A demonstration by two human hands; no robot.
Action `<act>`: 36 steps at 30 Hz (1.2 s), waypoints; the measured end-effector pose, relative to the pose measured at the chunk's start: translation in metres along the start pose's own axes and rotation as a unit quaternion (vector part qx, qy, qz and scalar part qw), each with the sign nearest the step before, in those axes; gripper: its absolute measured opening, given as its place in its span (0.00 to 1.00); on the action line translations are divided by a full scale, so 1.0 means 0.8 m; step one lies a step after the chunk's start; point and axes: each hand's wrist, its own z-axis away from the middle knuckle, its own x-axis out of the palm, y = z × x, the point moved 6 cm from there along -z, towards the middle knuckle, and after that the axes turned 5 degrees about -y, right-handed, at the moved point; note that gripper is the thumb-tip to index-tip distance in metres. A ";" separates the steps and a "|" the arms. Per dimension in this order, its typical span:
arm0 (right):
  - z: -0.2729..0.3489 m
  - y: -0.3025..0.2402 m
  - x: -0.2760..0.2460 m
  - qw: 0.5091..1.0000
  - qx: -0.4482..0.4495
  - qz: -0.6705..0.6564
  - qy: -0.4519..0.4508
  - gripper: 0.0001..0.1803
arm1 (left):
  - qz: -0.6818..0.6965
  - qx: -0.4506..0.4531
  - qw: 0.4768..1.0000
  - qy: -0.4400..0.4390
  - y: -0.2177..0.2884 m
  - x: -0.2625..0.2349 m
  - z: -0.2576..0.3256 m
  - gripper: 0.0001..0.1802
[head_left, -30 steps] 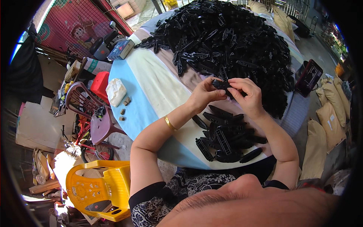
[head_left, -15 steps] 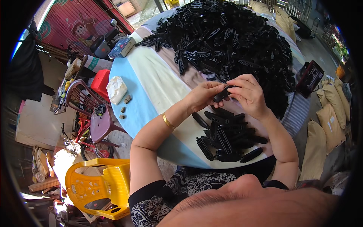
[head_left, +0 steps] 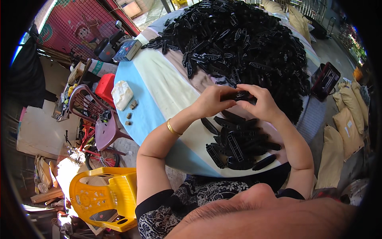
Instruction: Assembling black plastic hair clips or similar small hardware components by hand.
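Between my two hands is a small, long black plastic part (head_left: 242, 95), held level over the table. My left hand (head_left: 214, 100) wears a gold bangle at the wrist and grips the part's left end between thumb and fingers. My right hand (head_left: 260, 101) pinches its right end from the other side. Just below the hands lies a small heap of similar black parts (head_left: 238, 139), some with ladder-like frames. Beyond the hands rises a much bigger pile of black parts (head_left: 238, 44).
A striped cloth covers the round table (head_left: 163, 89). On its left lie a white crumpled bag (head_left: 122, 95), small brown blocks (head_left: 128, 116) and a blue box (head_left: 127, 50). A phone (head_left: 327, 81) stands at the right edge. Yellow (head_left: 119, 195) and purple (head_left: 109, 131) chairs stand left.
The black part has been turned from tilted to level. My right fingers have come down from above it to its right end, and my left hand has shifted slightly.
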 end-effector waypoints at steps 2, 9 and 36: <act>0.003 0.024 0.007 0.987 0.121 -0.071 -0.079 0.16 | -0.246 0.113 0.960 0.066 0.033 0.008 0.005 0.18; 0.006 0.016 -0.004 0.997 0.002 0.058 -0.054 0.19 | -0.276 0.132 0.949 0.078 0.046 0.016 0.006 0.17; 0.006 0.044 -0.059 0.987 0.139 -0.038 0.067 0.12 | -0.262 0.189 0.925 0.198 0.030 0.011 -0.042 0.14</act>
